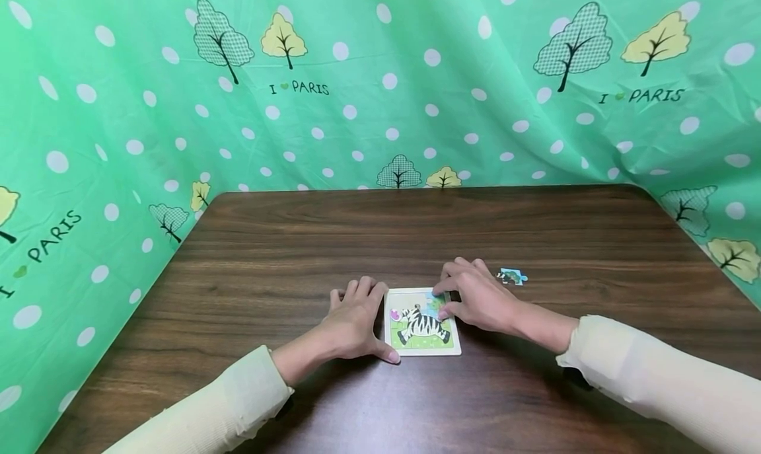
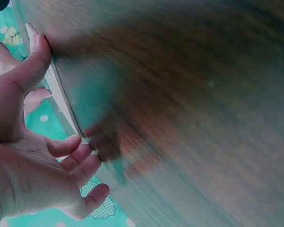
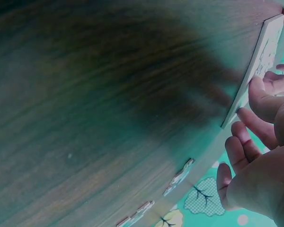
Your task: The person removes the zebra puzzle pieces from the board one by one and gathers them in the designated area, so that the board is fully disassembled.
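A square puzzle board [image 1: 426, 352] with a zebra picture lies flat on the table; a pale unfilled area shows near its top. My left hand [image 1: 357, 318] grips the board's left side, thumb at the near corner and index finger at the far one. Over the upper right of the board, the thumb and index fingertip of my right hand [image 1: 478, 299] rest spread apart on a blue and green piece [image 1: 434, 303]. In the right wrist view this hand [image 3: 260, 156] has its fingers loosely bent at the board [image 3: 252, 71]. The left wrist view shows my left hand [image 2: 33, 156] along the board's edge.
Loose puzzle pieces lie on the brown wooden table [image 1: 357, 236] just beyond my right hand, one blue and green [image 1: 514, 276]. The right wrist view shows two pieces, one [image 3: 180, 177] nearer the board than the other [image 3: 137, 215]. Green patterned cloth [image 1: 380, 110] hangs around the table.
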{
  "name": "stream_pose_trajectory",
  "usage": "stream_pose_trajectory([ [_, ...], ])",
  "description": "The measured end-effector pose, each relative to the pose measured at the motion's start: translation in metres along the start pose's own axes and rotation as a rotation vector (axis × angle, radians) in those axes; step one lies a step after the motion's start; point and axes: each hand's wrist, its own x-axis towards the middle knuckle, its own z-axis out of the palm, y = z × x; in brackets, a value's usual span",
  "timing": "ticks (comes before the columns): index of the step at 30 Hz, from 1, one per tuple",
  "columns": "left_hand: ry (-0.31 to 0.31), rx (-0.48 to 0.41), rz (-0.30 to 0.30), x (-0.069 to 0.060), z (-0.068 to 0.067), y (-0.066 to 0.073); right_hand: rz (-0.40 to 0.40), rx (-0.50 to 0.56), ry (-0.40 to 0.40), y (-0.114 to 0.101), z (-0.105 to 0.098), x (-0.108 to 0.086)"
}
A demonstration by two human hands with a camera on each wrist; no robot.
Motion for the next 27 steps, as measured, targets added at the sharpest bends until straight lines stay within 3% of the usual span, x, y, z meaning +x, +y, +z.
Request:
stream_pose_trajectory([
  [27,0.001,-0.006,0.004,-0.0003,-0.0004,-0.0004,-0.012,0.002,-0.001,-0.0031,0.0009,0.004],
])
